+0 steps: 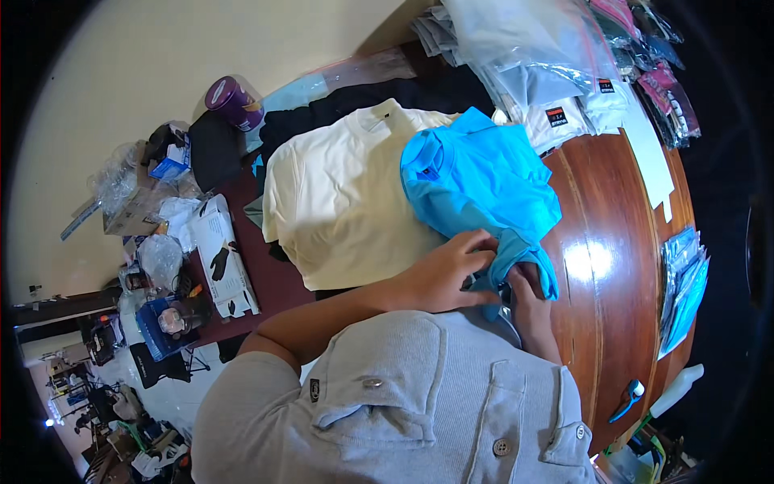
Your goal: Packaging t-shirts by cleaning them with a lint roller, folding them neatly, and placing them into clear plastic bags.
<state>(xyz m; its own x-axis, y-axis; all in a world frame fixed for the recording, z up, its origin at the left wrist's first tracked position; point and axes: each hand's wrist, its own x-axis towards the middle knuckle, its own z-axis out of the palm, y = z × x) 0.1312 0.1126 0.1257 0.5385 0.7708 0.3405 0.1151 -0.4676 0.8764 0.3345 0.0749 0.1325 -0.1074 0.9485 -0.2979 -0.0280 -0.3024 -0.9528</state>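
Observation:
A bright blue T-shirt point(492, 173) lies partly over a cream T-shirt point(339, 194), its collar toward the upper left. The near end of the blue shirt, which looks like a sleeve, is bunched up close to my chest. My left hand point(451, 274) grips this end from the left with bent fingers. On its other side, my right hand point(528, 302) pinches the cloth at the opening, its fingertips partly hidden in the fold. Under the cream T-shirt, dark cloth point(322, 107) shows along the far side.
Bagged folded garments point(556, 121) are piled at the far right. More blue packets point(684, 282) lie at the table's right edge, with a blue-and-white tool point(627, 401) nearer. To the left are a white glove box point(222, 258), a purple canister point(234, 103) and crumpled plastic point(161, 262).

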